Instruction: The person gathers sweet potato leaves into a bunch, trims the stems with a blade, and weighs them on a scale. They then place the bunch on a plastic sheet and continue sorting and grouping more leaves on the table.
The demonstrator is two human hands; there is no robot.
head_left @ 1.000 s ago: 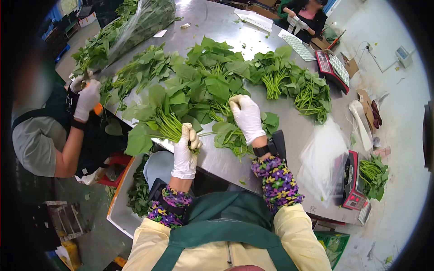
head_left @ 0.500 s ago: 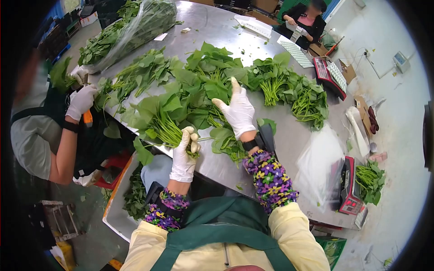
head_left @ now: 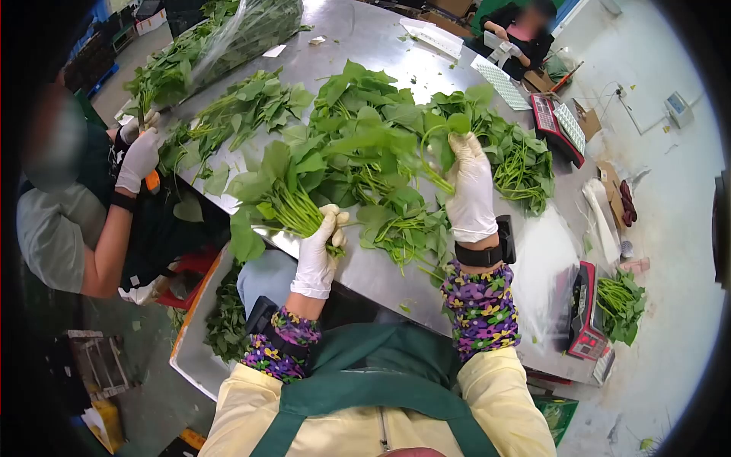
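Observation:
My left hand, in a white glove, is closed round the stems of a bunch of leafy greens, whose leaves point up and left. My right hand, also gloved, is raised over the table's right-middle part. Its fingers are closed on a few leafy green stems, partly hidden by the hand and blurred. Beneath and between both hands lies a loose pile of greens. More greens are heaped farther back. Just right of my right hand sits a bundle of greens with its stems showing.
The metal table carries clear plastic bags, red scales and a large bag of greens. A co-worker's gloved hand holds an orange-handled tool at left. Another person sits beyond the table. A white bin stands below left.
My right hand has moved right and closed from an open pose, now with stems in its fingers. My left hand has shifted slightly right, still gripping its bunch.

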